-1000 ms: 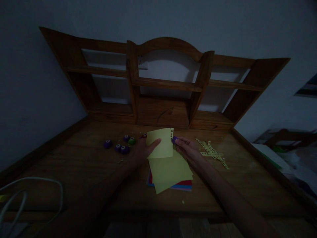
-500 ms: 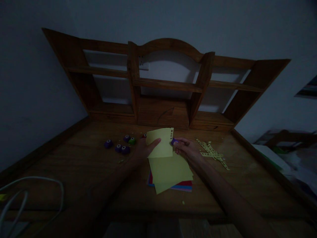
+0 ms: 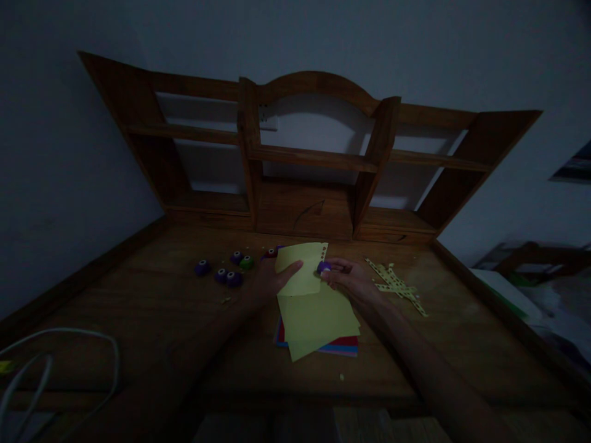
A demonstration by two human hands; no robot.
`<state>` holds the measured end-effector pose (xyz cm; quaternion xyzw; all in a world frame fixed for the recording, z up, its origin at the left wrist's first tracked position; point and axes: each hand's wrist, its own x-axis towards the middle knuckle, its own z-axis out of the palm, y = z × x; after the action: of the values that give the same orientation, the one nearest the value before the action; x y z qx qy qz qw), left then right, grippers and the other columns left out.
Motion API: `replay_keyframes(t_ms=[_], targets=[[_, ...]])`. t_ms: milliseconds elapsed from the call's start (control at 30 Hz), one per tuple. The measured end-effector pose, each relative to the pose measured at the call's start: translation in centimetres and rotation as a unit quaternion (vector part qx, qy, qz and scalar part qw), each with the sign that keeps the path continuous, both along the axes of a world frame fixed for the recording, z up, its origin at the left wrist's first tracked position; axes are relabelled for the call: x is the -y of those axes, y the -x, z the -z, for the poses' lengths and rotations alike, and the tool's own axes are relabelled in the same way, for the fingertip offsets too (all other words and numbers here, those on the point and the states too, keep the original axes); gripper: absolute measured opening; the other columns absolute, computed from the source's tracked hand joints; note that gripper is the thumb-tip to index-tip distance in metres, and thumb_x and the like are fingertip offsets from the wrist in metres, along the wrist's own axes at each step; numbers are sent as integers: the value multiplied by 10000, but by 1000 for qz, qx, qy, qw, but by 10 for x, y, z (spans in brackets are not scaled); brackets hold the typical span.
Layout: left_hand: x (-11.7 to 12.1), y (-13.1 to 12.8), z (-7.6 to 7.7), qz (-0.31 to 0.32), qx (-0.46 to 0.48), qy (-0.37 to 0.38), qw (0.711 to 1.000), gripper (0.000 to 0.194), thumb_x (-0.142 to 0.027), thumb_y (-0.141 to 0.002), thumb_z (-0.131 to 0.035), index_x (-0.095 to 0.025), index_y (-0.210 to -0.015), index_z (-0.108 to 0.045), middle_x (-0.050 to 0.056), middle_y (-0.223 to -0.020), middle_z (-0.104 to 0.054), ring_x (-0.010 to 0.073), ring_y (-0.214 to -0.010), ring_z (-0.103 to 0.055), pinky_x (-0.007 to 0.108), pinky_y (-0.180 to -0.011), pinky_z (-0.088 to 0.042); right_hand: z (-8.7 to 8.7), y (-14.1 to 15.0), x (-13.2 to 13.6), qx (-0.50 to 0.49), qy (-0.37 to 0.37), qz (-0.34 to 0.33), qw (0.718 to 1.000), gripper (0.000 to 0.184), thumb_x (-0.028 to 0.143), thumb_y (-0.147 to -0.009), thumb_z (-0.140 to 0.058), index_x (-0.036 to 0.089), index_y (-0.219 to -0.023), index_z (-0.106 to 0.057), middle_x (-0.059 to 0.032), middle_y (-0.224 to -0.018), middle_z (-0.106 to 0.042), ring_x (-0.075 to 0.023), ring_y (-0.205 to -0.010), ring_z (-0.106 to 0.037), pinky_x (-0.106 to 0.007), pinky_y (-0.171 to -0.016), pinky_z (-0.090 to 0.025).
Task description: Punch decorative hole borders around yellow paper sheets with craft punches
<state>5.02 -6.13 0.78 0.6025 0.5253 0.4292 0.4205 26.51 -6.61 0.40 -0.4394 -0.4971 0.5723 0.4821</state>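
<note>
My left hand grips a yellow sheet of paper by its left side, thumb on top and the other fingers hidden beneath. A row of small punched holes runs down the sheet's upper right edge. Closed around a purple craft punch, my right hand has it against that right edge, below the visible holes. Under the held sheet lie more yellow sheets, on top of red, blue and pink paper.
Several purple punches, a green punch and a red one stand left of the paper. Punched yellow strips lie at the right. A wooden shelf unit stands behind; a white cable curls at the front left.
The held sheet has shifted slightly right and towards me. The punch has turned in my right hand and sits a little lower along the edge.
</note>
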Motion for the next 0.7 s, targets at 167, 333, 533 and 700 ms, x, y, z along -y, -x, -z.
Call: replay_keyframes(t_ms=[167,333,533,700], targets=[[0,0,2,8,2,3,1000,443,-520,-741,-667,-149,-982,-701,99,-919,-743,269,-820,-701,301,-655,-557,2,-2,1,-1,16,-12,1000,407,272,-561,-852,180,-933,-714,-21,-773,-704,-85,-550,-542,-219,-512,-399],[-1,1,2,24,-24,-22,999,439,-513,-778,-629,-150,-1017,-688,89,-945,-741,247,-832,-704,312,-713,-566,3,-2,4,-38,31,-43,998,350,278,-593,-836,216,-916,-717,-27,-935,-726,-153,-774,-652,-265,-716,-482],[-4,-1,3,1,-78,-59,995,416,-482,-721,-697,-169,-995,-697,80,-985,-736,253,-871,-701,329,-760,-571,2,0,7,-58,37,-52,996,309,268,-626,-819,217,-914,-717,-20,-914,-729,-158,-775,-661,-276,-743,-491],[-5,0,6,7,-79,-70,994,408,-455,-714,-712,-172,-1007,-694,77,-1019,-729,244,-890,-699,319,-765,-572,4,0,7,-45,34,-44,997,323,269,-632,-816,217,-931,-705,-23,-930,-726,-159,-785,-664,-277,-742,-490]])
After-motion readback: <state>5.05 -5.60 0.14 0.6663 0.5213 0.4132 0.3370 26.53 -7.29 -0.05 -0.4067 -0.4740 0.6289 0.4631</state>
